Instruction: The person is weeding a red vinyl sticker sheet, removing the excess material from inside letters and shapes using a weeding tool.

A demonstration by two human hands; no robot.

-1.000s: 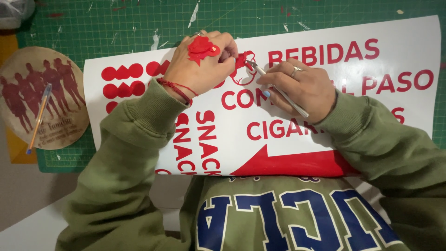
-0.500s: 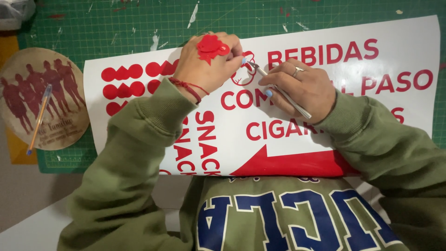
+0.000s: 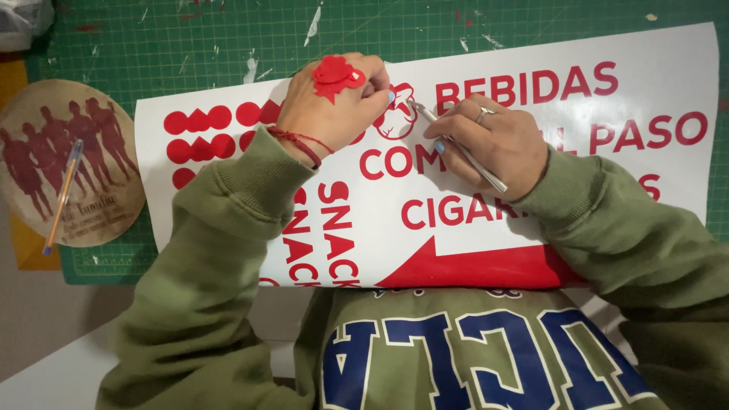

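Here, a pen [image 3: 61, 193] is seen on a round wooden plaque [image 3: 64, 163]; the left hand [image 3: 334, 102], fingers curled, presses the white vinyl sheet [image 3: 493, 220], red scraps [image 3: 336, 76] stuck on it; just right, a slim weeding tool [image 3: 463, 152], slanted toward that hand, is gripped by the right hand [image 3: 493, 144]

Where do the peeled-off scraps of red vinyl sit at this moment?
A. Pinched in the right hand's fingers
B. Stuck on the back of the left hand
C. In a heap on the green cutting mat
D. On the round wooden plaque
B: a crumpled clump of red vinyl scraps clings to the back of the left hand, which rests on the white sheet, while the right hand holds a thin metal tool.
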